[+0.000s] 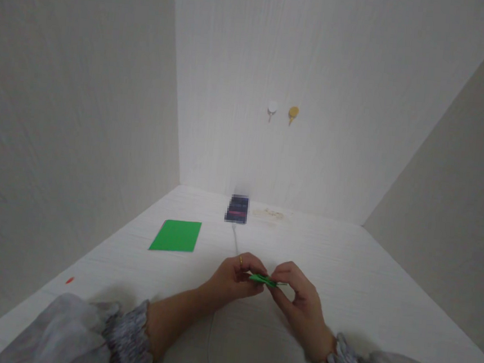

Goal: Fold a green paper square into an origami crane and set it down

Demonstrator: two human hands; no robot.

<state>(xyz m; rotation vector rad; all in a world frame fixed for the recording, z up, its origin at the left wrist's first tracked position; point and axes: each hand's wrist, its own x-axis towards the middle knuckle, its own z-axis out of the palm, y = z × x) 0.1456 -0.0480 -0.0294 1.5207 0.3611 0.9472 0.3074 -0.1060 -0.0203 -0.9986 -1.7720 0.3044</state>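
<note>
Folded green paper (262, 279) is pinched by left hand (235, 280) and right hand (303, 300) fingers, square green sheet (176, 236) at ten o'clock

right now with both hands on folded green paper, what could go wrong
The folded green paper is pinched by the left hand and right hand, so uneven pulling might tear it. The pale cable passes beneath the left hand, so a snag might shift the phone-like device it seems joined to.

Our small cubicle-like work nook, wider building unclear to us, white tabletop (367, 300) before us, pale left wall (83, 105), back wall (340, 71) and right wall (456, 194) closing round it, a white hook (273, 107) and a gold hook (294, 112) on the back wall
</note>
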